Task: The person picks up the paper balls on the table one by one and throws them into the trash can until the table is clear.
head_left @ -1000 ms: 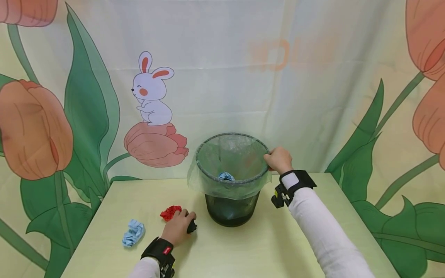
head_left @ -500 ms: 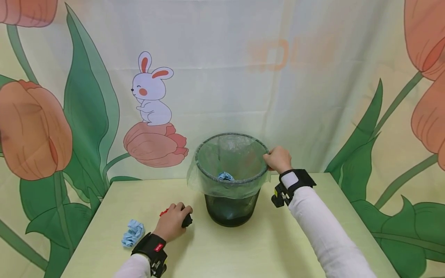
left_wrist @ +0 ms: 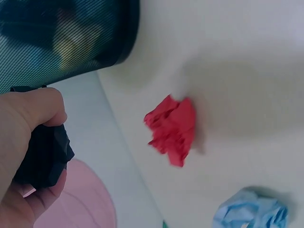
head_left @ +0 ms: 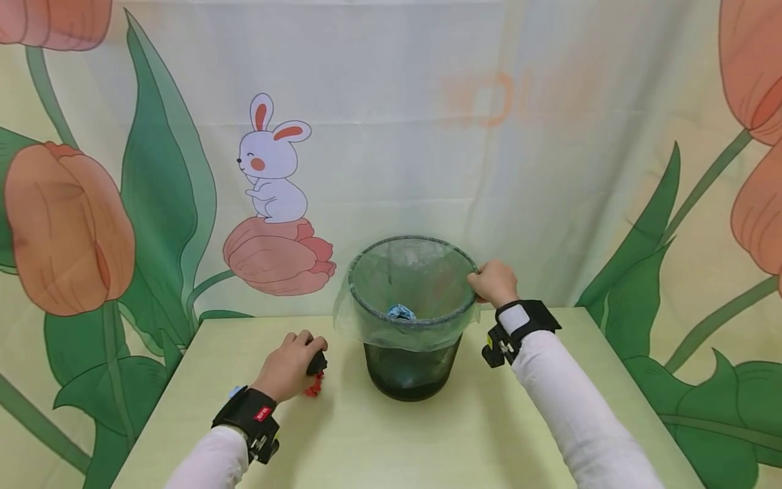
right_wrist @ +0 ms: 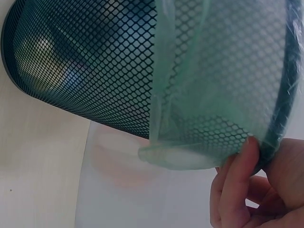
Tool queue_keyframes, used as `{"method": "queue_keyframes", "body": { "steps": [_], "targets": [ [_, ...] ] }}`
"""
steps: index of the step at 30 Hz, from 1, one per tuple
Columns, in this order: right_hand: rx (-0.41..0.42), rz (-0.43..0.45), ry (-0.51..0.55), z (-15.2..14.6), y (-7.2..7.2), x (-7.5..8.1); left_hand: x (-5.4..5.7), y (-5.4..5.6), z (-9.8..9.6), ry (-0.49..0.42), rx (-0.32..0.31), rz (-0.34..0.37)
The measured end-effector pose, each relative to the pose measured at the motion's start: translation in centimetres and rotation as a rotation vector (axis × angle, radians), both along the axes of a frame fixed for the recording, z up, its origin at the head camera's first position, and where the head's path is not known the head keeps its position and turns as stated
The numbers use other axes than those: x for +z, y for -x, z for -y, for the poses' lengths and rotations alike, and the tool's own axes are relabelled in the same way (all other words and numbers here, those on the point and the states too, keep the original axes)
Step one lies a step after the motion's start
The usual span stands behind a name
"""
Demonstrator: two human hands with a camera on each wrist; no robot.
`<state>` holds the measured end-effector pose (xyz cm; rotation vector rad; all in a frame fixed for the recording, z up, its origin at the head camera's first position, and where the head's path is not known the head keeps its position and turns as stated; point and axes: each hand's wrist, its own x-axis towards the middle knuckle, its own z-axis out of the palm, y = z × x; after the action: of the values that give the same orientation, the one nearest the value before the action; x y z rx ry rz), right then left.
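My left hand (head_left: 286, 365) grips a crumpled black paper ball (left_wrist: 45, 154), held above the table at the left of the mesh wastebasket (head_left: 411, 370). Below that hand lies a crumpled red paper ball (left_wrist: 173, 128), partly covered by it in the head view. Farther left is a crumpled light blue paper ball (left_wrist: 251, 211), mostly hidden behind my left wrist in the head view. With thumb and fingers, my right hand (head_left: 496, 283) pinches the basket's right rim over its thin green bag liner (right_wrist: 204, 128). Inside the basket a blue crumpled paper (head_left: 401, 312) shows.
The pale table (head_left: 427, 441) reaches back to a hanging cloth backdrop (head_left: 391, 170) printed with tulips and a rabbit. The basket stands upright near the table's back edge, close to the backdrop.
My left hand has moved left and lifted with the black paper ball, passing over the red one, which now shows at its right. My right hand stays on the basket rim.
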<state>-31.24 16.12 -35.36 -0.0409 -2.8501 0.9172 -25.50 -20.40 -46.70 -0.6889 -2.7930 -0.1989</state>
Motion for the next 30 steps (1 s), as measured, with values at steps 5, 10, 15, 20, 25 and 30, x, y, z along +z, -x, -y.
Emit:
{"method": "queue_keyframes", "body": {
  "steps": [5, 10, 15, 20, 25, 30],
  "targets": [
    [0.003, -0.038, -0.008, 0.6, -1.5, 1.0, 1.4, 0.5, 0.4, 0.001, -0.005, 0.014],
    [-0.025, 0.008, -0.027, -0.1, 0.6, -0.4, 2.4, 0.9, 0.7, -0.011, -0.019, 0.018],
    [-0.023, -0.009, -0.018, -1.5, 3.9, -3.8, 3.2, 1.3, 1.0, -0.023, -0.019, 0.035],
    [-0.025, 0.018, -0.020, -0.5, 1.6, -1.4, 4.2, 1.6, 1.1, -0.022, -0.023, 0.063],
    [0.005, -0.021, -0.016, 0.6, -1.5, 1.1, 5.5, 1.9, 1.1, -0.024, -0.029, 0.061],
    [-0.004, -0.011, -0.027, 0.1, -0.6, 0.3, 7.0, 2.4, 0.8, -0.024, -0.044, 0.041]
  ]
}}
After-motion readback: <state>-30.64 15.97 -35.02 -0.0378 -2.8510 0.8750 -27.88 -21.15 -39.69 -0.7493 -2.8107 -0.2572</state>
